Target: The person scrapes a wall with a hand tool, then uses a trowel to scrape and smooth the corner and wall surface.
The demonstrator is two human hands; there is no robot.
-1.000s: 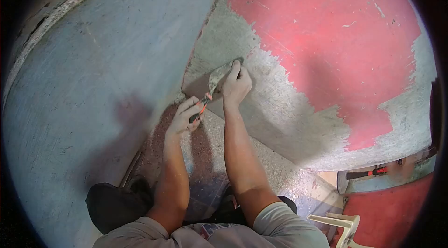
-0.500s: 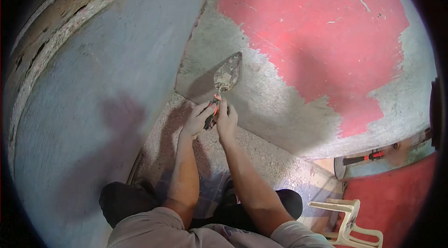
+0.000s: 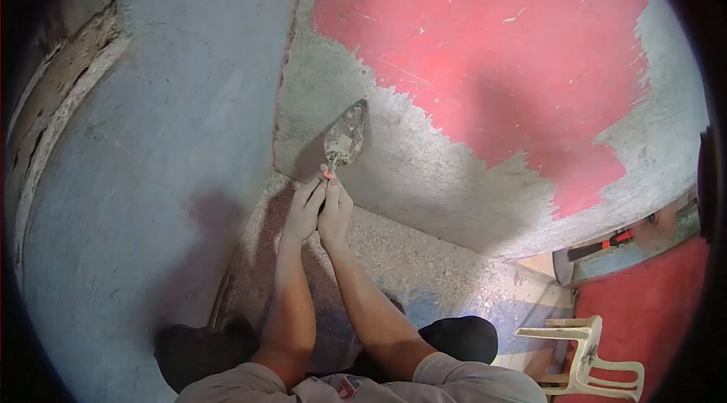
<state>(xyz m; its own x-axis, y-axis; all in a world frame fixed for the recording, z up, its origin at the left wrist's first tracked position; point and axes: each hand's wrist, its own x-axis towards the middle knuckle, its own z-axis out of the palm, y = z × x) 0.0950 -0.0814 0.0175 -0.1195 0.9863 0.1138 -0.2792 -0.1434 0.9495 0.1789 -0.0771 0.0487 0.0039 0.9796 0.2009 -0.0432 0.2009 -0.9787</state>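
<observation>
Both hands are wrapped round the handle of one trowel (image 3: 345, 138). Its pointed metal blade, smeared with pale residue, points up and away toward the wall. My left hand (image 3: 302, 212) closes on the handle from the left, and my right hand (image 3: 335, 213) closes on it from the right, their fingers meeting near the orange collar. Most of the handle is hidden in the grip. Ahead of the blade stands a wall (image 3: 485, 198) with its lower part bare grey and a ragged patch of pink paint (image 3: 485, 47) above.
A blue-grey wall (image 3: 174, 92) meets the pink one in a corner at the left. Speckled debris lies on the floor (image 3: 401, 251). At the lower right stands a cream plastic chair (image 3: 587, 357); a red-and-black handled tool (image 3: 602, 244) lies beyond it.
Both hands and the trowel have shifted a little left and down in view, and the fingers now cover more of the handle. The whole view has also shifted slightly.
</observation>
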